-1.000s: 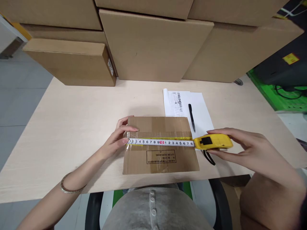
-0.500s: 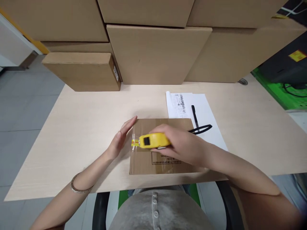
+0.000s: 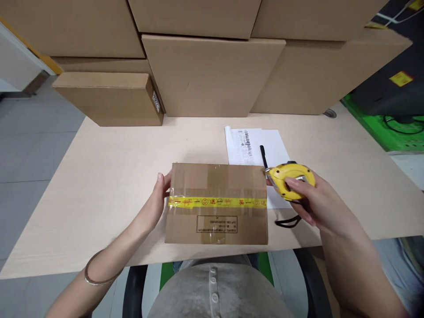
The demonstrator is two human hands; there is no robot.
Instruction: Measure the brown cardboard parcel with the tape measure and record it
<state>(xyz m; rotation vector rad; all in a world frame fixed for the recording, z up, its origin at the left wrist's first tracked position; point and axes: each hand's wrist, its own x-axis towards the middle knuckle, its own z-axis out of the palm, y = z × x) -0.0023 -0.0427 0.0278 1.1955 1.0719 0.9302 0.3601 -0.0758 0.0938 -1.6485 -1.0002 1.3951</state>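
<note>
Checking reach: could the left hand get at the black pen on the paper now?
Probably, but awkwardly: the left hand rests at the cardboard box's left edge, and the pen lies past its far right corner, beside the tape measure.

The flat box (image 3: 247, 179) is matt brown cardboard, banded with glossy yellow tape (image 3: 217, 202) (clear film (image 3: 178, 211) shines beside it). The tape measure (image 3: 285, 177) is smooth yellow plastic. The table (image 3: 109, 176) shows pale, matt wood grain; the sheet (image 3: 276, 145) is white paper; the bangle (image 3: 97, 277), metal.
</note>
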